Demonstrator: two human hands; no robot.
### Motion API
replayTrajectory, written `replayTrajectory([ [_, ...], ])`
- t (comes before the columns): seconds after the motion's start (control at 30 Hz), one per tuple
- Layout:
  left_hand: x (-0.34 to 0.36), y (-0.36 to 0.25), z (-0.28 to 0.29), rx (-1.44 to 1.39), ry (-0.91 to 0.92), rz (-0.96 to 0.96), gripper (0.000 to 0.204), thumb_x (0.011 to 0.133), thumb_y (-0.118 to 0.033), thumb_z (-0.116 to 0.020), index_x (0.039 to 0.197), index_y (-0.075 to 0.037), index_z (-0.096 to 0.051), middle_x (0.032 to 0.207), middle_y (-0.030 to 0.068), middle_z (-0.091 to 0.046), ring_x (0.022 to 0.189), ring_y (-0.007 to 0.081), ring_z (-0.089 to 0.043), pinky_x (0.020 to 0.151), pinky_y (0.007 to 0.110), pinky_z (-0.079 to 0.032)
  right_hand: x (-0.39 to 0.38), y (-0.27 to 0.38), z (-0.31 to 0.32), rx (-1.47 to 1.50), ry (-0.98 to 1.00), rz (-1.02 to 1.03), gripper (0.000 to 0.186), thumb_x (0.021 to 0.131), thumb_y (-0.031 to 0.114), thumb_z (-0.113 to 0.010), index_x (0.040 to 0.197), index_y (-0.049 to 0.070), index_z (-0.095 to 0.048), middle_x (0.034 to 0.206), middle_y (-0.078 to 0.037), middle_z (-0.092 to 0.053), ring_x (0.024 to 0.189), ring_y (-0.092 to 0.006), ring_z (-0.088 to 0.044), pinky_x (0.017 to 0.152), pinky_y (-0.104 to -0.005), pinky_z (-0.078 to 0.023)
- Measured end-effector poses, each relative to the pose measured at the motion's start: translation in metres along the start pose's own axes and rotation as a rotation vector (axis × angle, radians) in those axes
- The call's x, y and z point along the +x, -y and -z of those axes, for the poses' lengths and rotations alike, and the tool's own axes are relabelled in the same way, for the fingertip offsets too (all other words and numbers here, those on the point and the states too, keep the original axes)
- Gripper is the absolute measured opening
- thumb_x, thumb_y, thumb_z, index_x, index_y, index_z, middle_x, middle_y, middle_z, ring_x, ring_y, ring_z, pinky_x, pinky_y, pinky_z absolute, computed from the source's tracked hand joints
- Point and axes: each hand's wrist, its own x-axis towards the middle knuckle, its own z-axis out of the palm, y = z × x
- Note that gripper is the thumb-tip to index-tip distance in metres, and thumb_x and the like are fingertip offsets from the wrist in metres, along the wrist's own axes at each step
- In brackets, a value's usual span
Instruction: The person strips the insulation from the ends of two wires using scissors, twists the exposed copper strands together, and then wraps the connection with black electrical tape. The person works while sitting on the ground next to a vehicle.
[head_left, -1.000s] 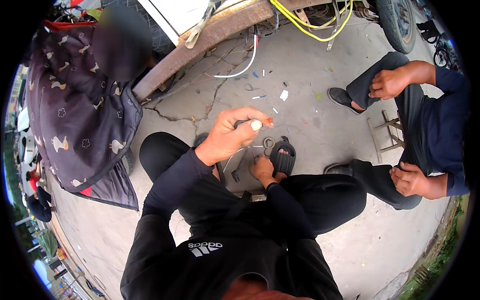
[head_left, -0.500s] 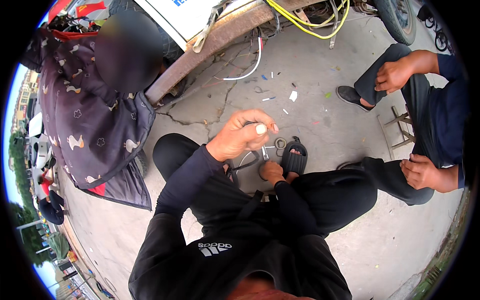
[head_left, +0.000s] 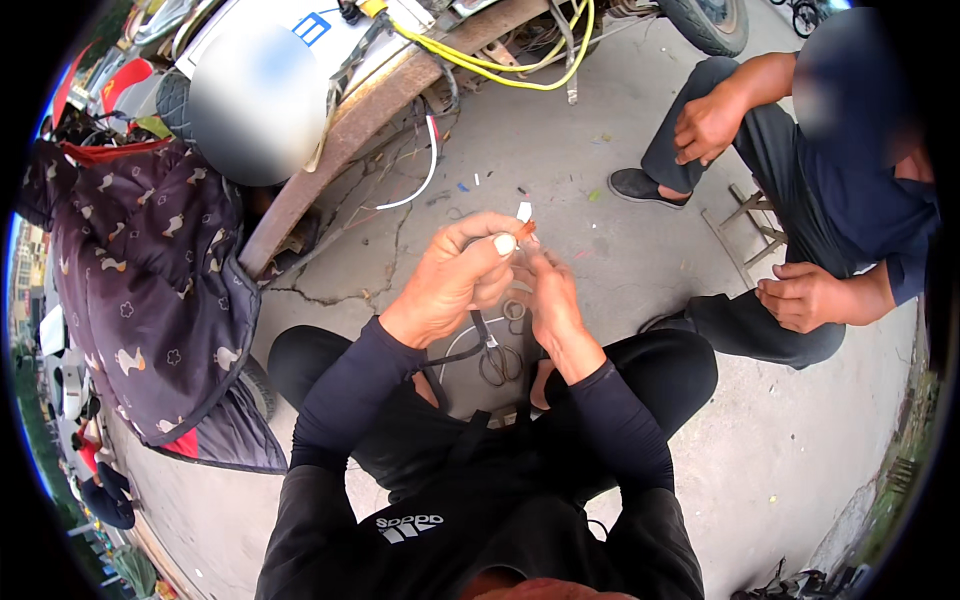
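Note:
In front of me my left hand (head_left: 445,280) is closed in a pinch, thumb against index finger. A small copper-coloured piece (head_left: 526,230) shows at its fingertips, too small to make out its kind. My right hand (head_left: 555,305) meets it there, thumb and finger closed at the same piece; its lower fingers are slightly blurred. Beneath the hands, a pair of scissors (head_left: 499,364) lies on the ground between my feet. A black strap (head_left: 455,357) and a thin white cable run beside the scissors. A small round ring-shaped thing (head_left: 515,310) is partly hidden by my right hand.
A vehicle with a rusty frame beam (head_left: 375,105) and looped yellow cable (head_left: 500,68) stands ahead. A white wire (head_left: 428,170) hangs from it. A patterned quilted cover (head_left: 140,300) is at left. At right, a person (head_left: 850,200) sits near a small wooden stool (head_left: 745,235).
My right hand has risen from the scissors near the ground to meet my left fingertips. The scissors now lie between my feet. The view has shifted, and the person at left has moved.

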Motion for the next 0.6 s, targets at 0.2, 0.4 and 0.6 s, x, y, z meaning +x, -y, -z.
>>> replayTrajectory([
  [0.2,0.092,0.003,-0.108,0.067,-0.129,0.033,0.021,0.101,-0.016,-0.058,0.114,-0.004,-0.069,0.066,-0.0074,-0.051,0.047,-0.001,-0.03,0.042,0.021,-0.02,-0.049,0.159,0.037,0.237,0.088,0.414,0.051,0.107,0.039,-0.04,0.135,-0.002,-0.05,0.131,-0.016,-0.061,0.115,-0.0223,-0.059,0.092,-0.0391,-0.048],
  [0.4,0.178,0.011,-0.16,0.135,-0.085,0.001,0.024,0.101,-0.019,-0.058,0.119,-0.005,-0.066,0.059,-0.0111,-0.038,0.044,0.0009,-0.027,0.041,0.022,-0.02,-0.02,0.22,0.089,0.177,0.184,0.654,0.035,0.104,0.027,-0.055,0.127,0.001,-0.059,0.13,-0.015,-0.062,0.112,-0.0214,-0.061,0.097,-0.0379,-0.048],
  [0.6,0.255,0.038,-0.178,0.124,-0.067,0.013,0.026,0.101,-0.02,-0.056,0.12,-0.003,-0.064,0.06,-0.0113,-0.04,0.045,-0.0003,-0.027,0.041,0.021,-0.021,0.037,0.241,0.124,0.232,-0.035,0.742,0.024,0.098,0.012,-0.067,0.119,0.001,-0.065,0.122,-0.011,-0.067,0.109,-0.0154,-0.063,0.092,-0.0283,-0.05],
])
